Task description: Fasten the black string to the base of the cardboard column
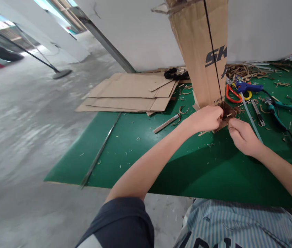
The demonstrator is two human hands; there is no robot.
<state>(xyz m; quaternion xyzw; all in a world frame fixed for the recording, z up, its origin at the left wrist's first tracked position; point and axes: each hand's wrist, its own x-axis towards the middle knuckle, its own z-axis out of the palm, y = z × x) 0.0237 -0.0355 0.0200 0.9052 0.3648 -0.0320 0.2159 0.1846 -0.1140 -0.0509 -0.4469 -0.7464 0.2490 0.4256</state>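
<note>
A tall piece of brown cardboard (200, 58) with dark printed letters stands upright on the green tabletop. Down its front runs a thin dark cord (214, 57). My left hand (210, 117) is closed at the foot of the cardboard, where the cord comes down; its fingertips are partly hidden. Just to the right, my right hand (242, 135) is closed in a pinch beside a small brown cardboard base (222, 126). What exactly each hand pinches is too small to make out.
Right of my hands lie red-handled scissors (233, 94), a blue glue gun (250, 86), a utility knife (258, 112) and teal-handled pliers (277, 115). Flat cardboard sheets (125, 89) are stacked at the back left. A thin metal strip (101, 148) crosses the green table (65, 165).
</note>
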